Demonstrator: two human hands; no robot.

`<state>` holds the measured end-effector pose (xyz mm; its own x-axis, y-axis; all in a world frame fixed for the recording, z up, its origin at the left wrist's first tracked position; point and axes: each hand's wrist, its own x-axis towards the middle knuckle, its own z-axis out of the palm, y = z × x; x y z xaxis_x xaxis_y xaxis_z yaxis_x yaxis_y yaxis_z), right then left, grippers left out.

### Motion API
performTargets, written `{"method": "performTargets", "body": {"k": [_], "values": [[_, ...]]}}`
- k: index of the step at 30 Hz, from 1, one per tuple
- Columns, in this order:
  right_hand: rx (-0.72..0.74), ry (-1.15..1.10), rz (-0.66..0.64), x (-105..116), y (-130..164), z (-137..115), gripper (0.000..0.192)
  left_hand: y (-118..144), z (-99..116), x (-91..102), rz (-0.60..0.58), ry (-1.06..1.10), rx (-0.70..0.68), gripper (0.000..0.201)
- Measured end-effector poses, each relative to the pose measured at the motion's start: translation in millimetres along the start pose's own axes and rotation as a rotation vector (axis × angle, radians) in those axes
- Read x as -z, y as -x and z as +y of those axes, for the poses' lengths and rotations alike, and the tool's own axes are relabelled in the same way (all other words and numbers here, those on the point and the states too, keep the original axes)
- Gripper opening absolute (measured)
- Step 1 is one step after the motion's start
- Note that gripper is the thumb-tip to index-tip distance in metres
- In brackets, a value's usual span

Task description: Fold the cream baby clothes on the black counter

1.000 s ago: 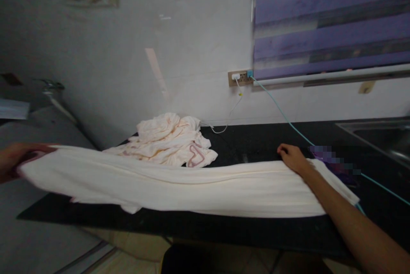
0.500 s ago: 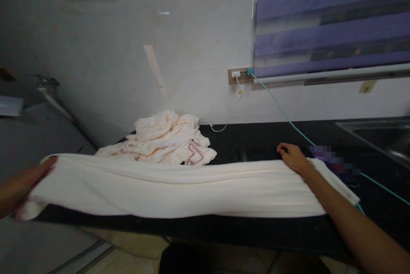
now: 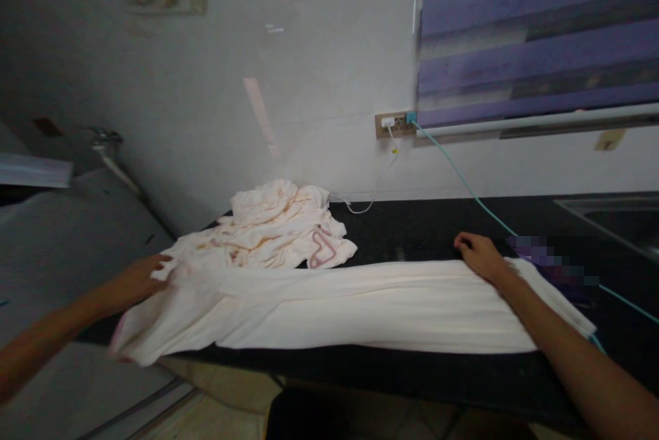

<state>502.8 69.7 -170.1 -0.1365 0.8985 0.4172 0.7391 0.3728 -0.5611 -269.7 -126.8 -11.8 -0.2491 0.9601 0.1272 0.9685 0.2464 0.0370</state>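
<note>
A long white cloth (image 3: 371,303), folded lengthwise, lies along the front of the dark countertop. At its raised, bunched left end, my left hand (image 3: 149,282) grips the fabric; a pinkish trim shows along the lower edge there. My right hand (image 3: 478,256) rests over the back edge near the right end, its wrist and forearm across the cloth. The fingers of that hand are curled in above the bare counter, with nothing visible in them. Just behind the cloth, to the left, sits a crumpled pile of cream patterned fabric (image 3: 278,220) with a pink-trimmed piece.
The black counter (image 3: 401,227) runs along a tiled wall. A white cord and a teal cable (image 3: 453,162) come from a wall outlet (image 3: 394,125). A purple blurred item (image 3: 556,272) lies right of my hand, before a metal sink (image 3: 618,210). A grey appliance-like surface (image 3: 103,220) stands left.
My left hand has moved inward to the right with the cloth's left end, which now bunches and slackens. My right hand stays in place on the cloth. The view has shifted slightly left.
</note>
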Motion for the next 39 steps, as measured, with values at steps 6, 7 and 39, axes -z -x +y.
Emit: {"method": "performTargets", "body": {"k": [6, 7, 39], "values": [[0.008, -0.012, 0.013, 0.4, 1.6, 0.2, 0.02, 22.9, 168.0, -18.2, -0.118, 0.095, -0.486, 0.063], [0.012, -0.013, 0.016, 0.4, 1.9, 0.2, 0.02, 25.8, 195.1, -23.5, -0.159, 0.092, -0.546, 0.063], [0.028, 0.004, -0.03, -0.6, -1.7, -0.5, 0.019, 62.2, 269.7, 49.4, -0.778, 0.267, -0.553, 0.051]]}}
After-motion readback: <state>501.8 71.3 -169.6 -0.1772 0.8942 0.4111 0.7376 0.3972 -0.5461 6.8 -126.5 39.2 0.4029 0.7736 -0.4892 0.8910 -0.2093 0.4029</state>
